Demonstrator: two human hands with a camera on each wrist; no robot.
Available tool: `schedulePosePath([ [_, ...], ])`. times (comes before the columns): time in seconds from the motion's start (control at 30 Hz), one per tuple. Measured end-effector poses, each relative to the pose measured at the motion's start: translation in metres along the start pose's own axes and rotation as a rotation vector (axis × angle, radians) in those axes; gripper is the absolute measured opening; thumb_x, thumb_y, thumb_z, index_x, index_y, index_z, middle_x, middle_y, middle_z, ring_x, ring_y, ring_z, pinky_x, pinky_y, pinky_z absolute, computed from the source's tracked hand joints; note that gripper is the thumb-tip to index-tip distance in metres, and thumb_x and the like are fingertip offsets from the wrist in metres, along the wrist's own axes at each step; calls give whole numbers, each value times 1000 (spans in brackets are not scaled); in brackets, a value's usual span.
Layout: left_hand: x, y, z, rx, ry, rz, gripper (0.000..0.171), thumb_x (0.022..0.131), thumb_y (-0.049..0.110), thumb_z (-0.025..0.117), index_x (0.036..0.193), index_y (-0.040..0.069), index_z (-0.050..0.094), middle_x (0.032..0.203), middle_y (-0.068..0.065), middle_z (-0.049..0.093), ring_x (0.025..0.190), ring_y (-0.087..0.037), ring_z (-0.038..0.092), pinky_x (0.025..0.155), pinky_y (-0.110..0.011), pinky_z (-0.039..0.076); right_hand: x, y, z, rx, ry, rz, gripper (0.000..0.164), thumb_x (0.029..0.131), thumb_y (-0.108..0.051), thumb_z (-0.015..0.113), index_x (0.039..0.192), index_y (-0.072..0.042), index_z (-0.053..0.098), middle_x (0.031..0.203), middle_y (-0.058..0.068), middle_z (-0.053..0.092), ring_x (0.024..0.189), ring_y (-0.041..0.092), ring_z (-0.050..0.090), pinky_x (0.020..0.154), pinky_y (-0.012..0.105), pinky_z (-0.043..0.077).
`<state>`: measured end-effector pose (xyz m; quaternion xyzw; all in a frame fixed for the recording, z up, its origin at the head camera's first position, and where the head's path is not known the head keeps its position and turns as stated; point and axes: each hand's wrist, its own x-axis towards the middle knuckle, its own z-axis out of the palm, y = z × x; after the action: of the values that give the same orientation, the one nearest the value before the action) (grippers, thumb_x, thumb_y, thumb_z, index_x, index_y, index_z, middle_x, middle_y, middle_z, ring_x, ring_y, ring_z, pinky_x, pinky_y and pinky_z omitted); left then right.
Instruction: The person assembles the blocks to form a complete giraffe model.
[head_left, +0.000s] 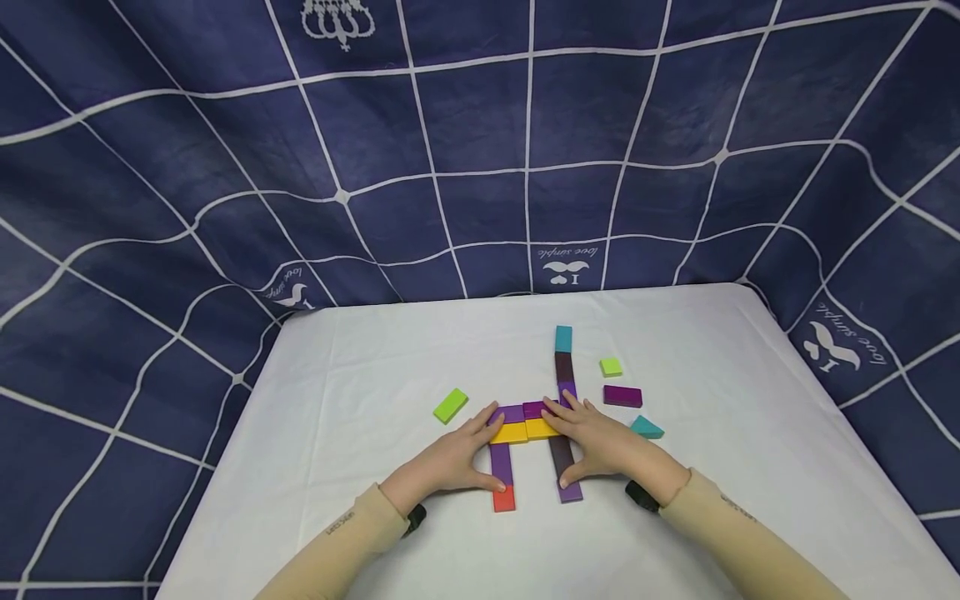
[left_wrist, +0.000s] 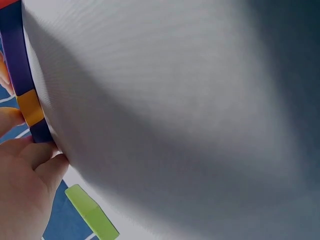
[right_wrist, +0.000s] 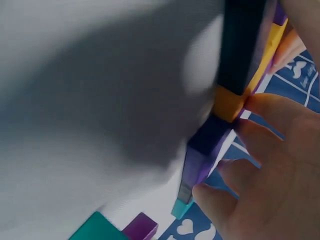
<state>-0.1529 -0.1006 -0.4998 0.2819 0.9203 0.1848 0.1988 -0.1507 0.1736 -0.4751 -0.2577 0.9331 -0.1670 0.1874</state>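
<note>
Coloured blocks lie flat in an arrangement on the table. Two yellow blocks (head_left: 509, 433) form a crossbar, with a purple block (head_left: 512, 413) and a magenta block (head_left: 534, 409) along its far side. Down the left runs a purple block (head_left: 500, 463) ending in a red block (head_left: 504, 500). At the right, a dark block (head_left: 561, 458) meets a purple end block. My left hand (head_left: 457, 457) touches the left side, fingers spread at the crossbar and thumb by the red block. My right hand (head_left: 600, 437) mirrors it, fingertips on the crossbar's right end, thumb by the dark block.
Beyond the crossbar, a dark brown block (head_left: 564, 367) and a teal block (head_left: 564, 338) extend the right column. Loose pieces lie around: a long green block (head_left: 451, 406), a small green block (head_left: 611, 367), a magenta block (head_left: 622, 396) and a teal triangle (head_left: 647, 427).
</note>
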Motion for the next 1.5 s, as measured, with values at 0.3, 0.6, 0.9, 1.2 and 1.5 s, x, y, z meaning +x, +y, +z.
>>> schedulePosePath([
  [0.3,-4,3,-1,-10,0,11,108,75,63,75,157,15,23,168,-3,8,150,-26,28,114,-43,39,-5,3,6,-23,34,-44,100,70,-52,83,150,-9,40,163,8,28,151,43,14,114,64,28],
  [0.6,-6,7,1,31,5,23,108,75,64,75,157,14,25,167,-5,10,149,-27,29,114,-43,40,-10,4,9,-23,35,-77,101,71,-53,82,150,-6,40,162,11,28,150,44,14,115,65,24],
  [0.9,-6,7,0,37,4,23,108,75,63,75,157,14,24,167,-6,10,149,-28,28,114,-45,39,-14,3,15,-42,91,-101,98,73,-59,78,149,-8,43,162,8,29,151,42,15,115,65,24],
  [1.2,-5,7,1,38,9,25,109,75,65,74,157,13,24,167,-6,10,150,-27,27,115,-44,39,-36,-2,20,-243,249,-235,82,68,-62,79,127,-7,67,148,11,52,143,38,37,115,58,30],
  [1.5,-6,6,2,26,7,23,109,75,64,74,157,14,23,167,-5,9,150,-27,26,115,-44,38,-44,-5,25,-306,280,-240,90,67,-66,77,126,1,66,142,14,56,139,39,43,114,57,33],
])
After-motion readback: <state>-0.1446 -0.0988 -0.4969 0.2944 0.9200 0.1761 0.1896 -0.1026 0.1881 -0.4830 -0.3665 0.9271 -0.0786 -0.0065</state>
